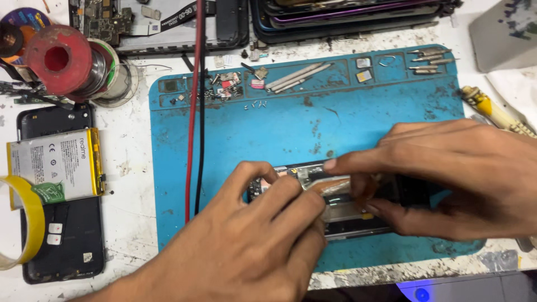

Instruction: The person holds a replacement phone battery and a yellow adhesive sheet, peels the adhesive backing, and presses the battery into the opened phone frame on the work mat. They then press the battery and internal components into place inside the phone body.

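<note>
Phone [335, 215] on mat [224, 140]; pinched between left hand [246, 246], right hand [464, 179].

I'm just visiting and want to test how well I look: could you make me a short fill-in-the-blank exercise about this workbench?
1. Both hands, left hand and right hand, work on an opened phone lying on a ____ mat.
2. A red wire and a ____ wire run down across the mat.
3. At the left edge, a battery rests on another ____.
4. The solder spool at top left is ____.

Missing words: blue; black; phone; red
</note>
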A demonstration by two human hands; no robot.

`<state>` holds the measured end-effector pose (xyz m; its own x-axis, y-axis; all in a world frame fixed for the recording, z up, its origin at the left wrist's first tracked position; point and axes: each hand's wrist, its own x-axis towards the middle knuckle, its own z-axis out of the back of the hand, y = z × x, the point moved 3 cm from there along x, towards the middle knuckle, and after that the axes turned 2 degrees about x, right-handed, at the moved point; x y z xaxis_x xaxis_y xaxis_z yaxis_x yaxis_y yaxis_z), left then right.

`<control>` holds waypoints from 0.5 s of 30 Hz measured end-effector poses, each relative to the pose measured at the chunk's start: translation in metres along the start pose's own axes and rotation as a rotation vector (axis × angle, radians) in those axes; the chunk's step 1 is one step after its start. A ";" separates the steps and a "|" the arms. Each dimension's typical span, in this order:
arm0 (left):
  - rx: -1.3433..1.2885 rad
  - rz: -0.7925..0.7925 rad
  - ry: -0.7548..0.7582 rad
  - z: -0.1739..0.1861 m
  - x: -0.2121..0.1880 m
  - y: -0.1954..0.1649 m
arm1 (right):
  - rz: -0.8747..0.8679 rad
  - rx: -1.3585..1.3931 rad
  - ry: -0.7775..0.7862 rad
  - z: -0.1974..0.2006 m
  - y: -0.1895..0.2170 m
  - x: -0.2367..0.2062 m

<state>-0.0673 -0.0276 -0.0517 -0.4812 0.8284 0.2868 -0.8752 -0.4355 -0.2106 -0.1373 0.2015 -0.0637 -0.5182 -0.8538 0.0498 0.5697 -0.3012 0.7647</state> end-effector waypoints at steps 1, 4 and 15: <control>-0.015 0.007 0.026 -0.001 0.002 -0.001 | -0.001 -0.008 0.026 0.000 -0.001 -0.002; -0.018 0.008 0.017 0.000 0.007 -0.004 | 0.044 -0.037 -0.016 0.001 -0.001 -0.005; -0.053 0.063 0.086 -0.005 0.013 0.001 | 0.027 -0.027 -0.008 -0.001 -0.001 -0.005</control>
<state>-0.0745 -0.0158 -0.0527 -0.5274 0.8280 0.1904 -0.8382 -0.4705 -0.2758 -0.1347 0.2055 -0.0649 -0.5071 -0.8586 0.0756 0.6007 -0.2891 0.7454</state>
